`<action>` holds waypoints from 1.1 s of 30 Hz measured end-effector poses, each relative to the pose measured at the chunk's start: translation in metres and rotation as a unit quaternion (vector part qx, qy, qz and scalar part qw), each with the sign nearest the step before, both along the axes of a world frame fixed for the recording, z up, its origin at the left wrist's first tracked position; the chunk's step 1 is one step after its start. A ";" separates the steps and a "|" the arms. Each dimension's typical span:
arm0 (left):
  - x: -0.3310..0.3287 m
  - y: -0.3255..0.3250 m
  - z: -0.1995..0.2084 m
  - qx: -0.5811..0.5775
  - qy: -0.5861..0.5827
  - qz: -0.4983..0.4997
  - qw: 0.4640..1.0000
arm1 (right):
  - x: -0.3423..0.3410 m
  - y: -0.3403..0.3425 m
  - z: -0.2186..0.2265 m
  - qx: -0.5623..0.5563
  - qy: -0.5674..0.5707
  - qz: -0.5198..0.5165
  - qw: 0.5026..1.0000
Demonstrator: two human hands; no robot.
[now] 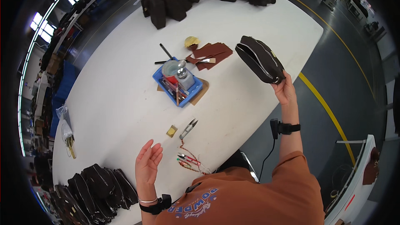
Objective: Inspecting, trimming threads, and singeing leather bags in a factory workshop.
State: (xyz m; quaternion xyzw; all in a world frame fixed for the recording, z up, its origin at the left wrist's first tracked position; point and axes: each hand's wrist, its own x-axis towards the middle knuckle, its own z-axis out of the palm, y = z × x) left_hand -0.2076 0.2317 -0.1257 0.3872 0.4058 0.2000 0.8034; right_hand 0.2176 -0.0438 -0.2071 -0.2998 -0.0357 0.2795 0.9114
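A dark brown zippered pouch (pixel 260 60) is held up over the right part of the table, its zip partly open along the near-left side. My right hand (pixel 285 89) grips it by its lower right end, fingers partly hidden behind it. Palm up and fingers stretched, my left hand (pixel 148 162) hovers empty above the table's near side. Closest to that hand are a small yellow block (pixel 171 131), grey thread snips (pixel 188 129) on a twisted cord, and a red-handled pair of snips (pixel 188 158).
A blue basket (pixel 180 105) with bottles and pens stands mid-table, beside brown leather pieces (pixel 212 53), a brush (pixel 207 61) and a black pen (pixel 166 51). Dark pouches (pixel 98 183) pile at the near left; bundled dark bags (pixel 171 4) line the far edge of the white table (pixel 121 100).
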 end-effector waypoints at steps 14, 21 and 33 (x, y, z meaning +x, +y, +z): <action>0.038 -0.005 -0.012 -0.051 0.051 0.046 0.996 | 0.031 0.024 -0.035 0.076 0.146 -0.090 0.982; 0.062 -0.008 -0.016 -0.061 0.061 0.032 0.996 | 0.051 0.024 -0.042 0.064 0.162 -0.075 0.982; 0.136 -0.039 0.009 0.157 0.120 -0.065 0.978 | 0.031 0.033 -0.003 -0.023 0.103 -0.072 0.992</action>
